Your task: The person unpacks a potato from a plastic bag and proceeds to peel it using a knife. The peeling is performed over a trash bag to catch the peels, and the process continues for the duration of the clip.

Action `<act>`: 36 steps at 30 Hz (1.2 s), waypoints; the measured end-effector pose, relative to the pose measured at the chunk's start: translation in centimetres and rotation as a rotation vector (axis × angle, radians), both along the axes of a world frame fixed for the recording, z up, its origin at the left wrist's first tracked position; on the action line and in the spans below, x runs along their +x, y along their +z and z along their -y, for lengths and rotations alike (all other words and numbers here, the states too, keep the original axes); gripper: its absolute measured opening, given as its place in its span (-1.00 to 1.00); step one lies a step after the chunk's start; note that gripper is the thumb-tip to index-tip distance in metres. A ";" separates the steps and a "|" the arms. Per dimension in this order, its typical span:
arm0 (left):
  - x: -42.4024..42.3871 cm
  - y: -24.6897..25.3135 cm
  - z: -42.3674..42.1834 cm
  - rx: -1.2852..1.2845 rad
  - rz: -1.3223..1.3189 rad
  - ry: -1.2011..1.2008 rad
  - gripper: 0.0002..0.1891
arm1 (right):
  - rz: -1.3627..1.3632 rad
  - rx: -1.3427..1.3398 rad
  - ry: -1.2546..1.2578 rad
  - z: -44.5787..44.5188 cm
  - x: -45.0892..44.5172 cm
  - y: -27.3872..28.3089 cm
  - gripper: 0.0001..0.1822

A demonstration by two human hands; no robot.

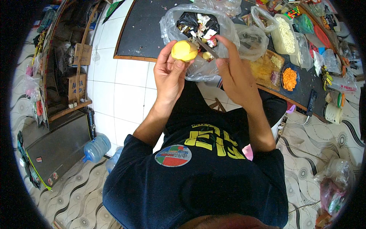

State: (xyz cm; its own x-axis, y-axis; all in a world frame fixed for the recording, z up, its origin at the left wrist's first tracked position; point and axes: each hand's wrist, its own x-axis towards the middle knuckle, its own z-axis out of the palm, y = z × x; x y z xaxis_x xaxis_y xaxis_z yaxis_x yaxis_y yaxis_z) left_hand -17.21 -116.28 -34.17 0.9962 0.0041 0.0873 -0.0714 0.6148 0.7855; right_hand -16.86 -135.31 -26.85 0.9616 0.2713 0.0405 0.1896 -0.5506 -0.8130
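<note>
Between the thumb and fingers of my left hand (170,73) is a yellow potato (184,51), its surface mostly peeled in flat facets. My right hand (238,77) grips a knife (206,48), the blade pointing up and left beside the potato, with my index finger extended above it. The handle is hidden in my palm. Behind both hands, a clear plastic bag (174,24) stands wide at the mouth, with a black bag, peelings and scraps inside. A wooden cutting board (260,71) lies right of it, partly behind my right hand, bearing small heaps of chopped food.
On the dark table (140,34) a bowl of chopped orange food (289,79) sits right of the board, near a plastic container of pale pieces (284,34). A phone (312,102) with a cable lies at the table's right edge. Blue water jugs (97,147) lie on the floor at left.
</note>
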 end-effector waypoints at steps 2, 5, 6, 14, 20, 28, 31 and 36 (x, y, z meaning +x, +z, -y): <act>-0.1 0.2 0.4 0.055 0.010 0.054 -0.39 | 0.026 0.023 0.050 -0.4 -0.6 0.5 -0.47; -0.4 1.0 1.0 -0.023 -0.022 0.052 -0.40 | 0.113 0.021 0.085 -1.2 -1.3 0.6 -0.49; -0.5 1.2 1.2 -0.022 -0.021 0.055 -0.41 | 0.148 0.021 0.081 -1.4 -1.3 0.5 -0.49; -1.0 1.9 1.5 -0.019 0.010 0.068 -0.42 | 0.208 0.009 0.073 -1.3 -1.2 0.2 -0.53; -1.0 1.9 1.5 0.007 0.028 0.096 -0.43 | 0.183 -0.023 0.078 -1.2 -1.5 0.8 -0.54; -1.1 1.6 1.3 0.060 0.006 0.110 -0.44 | 0.206 -0.026 0.031 -1.7 -1.4 0.2 -0.59; -1.2 1.2 1.3 0.053 -0.004 0.111 -0.45 | 0.180 -0.069 0.039 -1.8 -1.4 0.5 -0.63; -1.3 1.0 1.2 0.067 0.015 0.091 -0.45 | 0.237 -0.072 0.012 -2.1 -1.3 0.0 -0.68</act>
State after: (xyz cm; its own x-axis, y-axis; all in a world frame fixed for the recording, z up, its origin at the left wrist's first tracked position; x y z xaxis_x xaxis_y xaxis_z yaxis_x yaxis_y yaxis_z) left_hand -18.53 -117.51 -33.17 0.9904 0.0885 0.1058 -0.1372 0.5516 0.8227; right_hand -18.16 -133.21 -26.81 0.9244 0.2927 0.2446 0.3769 -0.6020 -0.7040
